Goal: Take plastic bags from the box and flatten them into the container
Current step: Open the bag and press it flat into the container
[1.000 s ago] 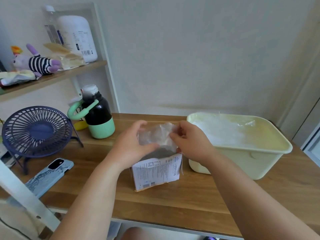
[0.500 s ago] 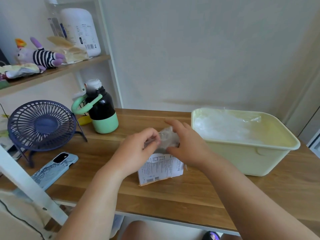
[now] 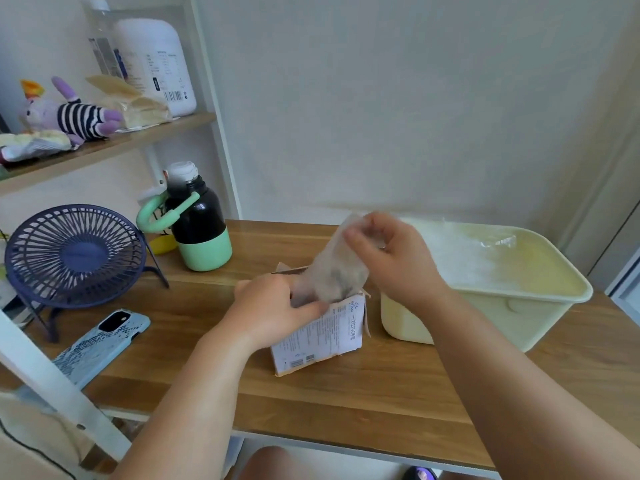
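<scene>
Head view: wooden desk [image 3: 346, 403] against a plain pale wall [image 3: 381, 98]. Left hand [image 3: 273, 306] grips the top edge of the box [image 3: 322, 336], fingers curled over its rim. Right hand [image 3: 391, 261] fingers pinch the top of a plastic bag [image 3: 337, 271], its lower end inside the box. Pale yellow container [image 3: 485, 317] sits just right of the box, clear bags inside. Fan [image 3: 74, 254], phone [image 3: 100, 341] and bottle [image 3: 199, 230] on the desk's left; shelf [image 3: 104, 147] above them.
</scene>
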A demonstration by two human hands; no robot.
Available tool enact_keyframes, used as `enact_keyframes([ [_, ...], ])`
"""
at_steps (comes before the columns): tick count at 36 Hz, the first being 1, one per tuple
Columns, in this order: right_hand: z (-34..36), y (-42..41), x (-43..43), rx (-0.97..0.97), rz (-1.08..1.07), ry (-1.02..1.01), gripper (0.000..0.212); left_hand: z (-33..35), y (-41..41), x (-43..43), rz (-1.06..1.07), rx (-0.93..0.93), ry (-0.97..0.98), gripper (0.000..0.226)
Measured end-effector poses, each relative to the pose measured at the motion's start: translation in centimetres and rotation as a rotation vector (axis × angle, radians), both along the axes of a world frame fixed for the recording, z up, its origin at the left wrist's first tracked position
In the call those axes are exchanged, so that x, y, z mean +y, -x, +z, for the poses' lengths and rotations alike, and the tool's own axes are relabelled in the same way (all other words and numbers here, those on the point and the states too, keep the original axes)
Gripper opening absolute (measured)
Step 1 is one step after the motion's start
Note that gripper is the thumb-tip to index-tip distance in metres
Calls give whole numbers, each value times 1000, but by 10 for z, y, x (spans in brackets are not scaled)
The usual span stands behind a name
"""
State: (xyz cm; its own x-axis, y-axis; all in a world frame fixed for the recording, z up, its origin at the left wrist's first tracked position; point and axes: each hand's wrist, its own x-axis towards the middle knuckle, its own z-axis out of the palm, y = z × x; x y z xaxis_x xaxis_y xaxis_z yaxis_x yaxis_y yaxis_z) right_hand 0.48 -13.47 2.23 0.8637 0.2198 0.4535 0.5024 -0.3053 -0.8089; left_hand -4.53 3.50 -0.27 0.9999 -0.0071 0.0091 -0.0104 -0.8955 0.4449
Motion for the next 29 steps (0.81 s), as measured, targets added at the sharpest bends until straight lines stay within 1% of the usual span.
enact_keyframes([
  [2,8,-3,-6,39,-92,-185,18,-1,-1,0,18,22,-43,36],
  [3,12,-5,-9,73,-147,-260,19,0,-2,-1,22,29,-31,41],
  [5,18,-10,-17,148,-227,-344,21,3,-2,-4,36,0,85,61],
  [6,19,-12,-22,188,-247,-364,23,5,-2,-6,38,-37,173,66],
  [7,21,-14,-27,225,-255,-386,24,9,-3,-10,35,-76,262,62],
  [10,26,-15,-39,313,-255,-441,25,17,-8,-22,1,-151,535,37],
  [12,28,-15,-51,342,-258,-443,25,24,-12,-33,-20,-203,638,16],
  [15,31,-17,-76,373,-257,-403,28,33,-26,-50,9,-296,776,19],
  [18,37,-22,-102,392,-261,-363,22,46,-43,-62,25,-335,902,15],
  [22,47,-23,-131,417,-276,-279,24,64,-64,-79,59,-441,889,8],
  [24,50,-22,-142,485,-285,-287,23,68,-73,-88,102,-525,818,2],
  [25,51,-23,-146,526,-299,-308,23,69,-77,-93,131,-563,756,9],
  [28,49,-29,-157,639,-383,-386,26,64,-83,-106,183,-704,558,40],
  [29,47,-32,-161,672,-415,-394,27,63,-83,-111,182,-767,492,44],
])
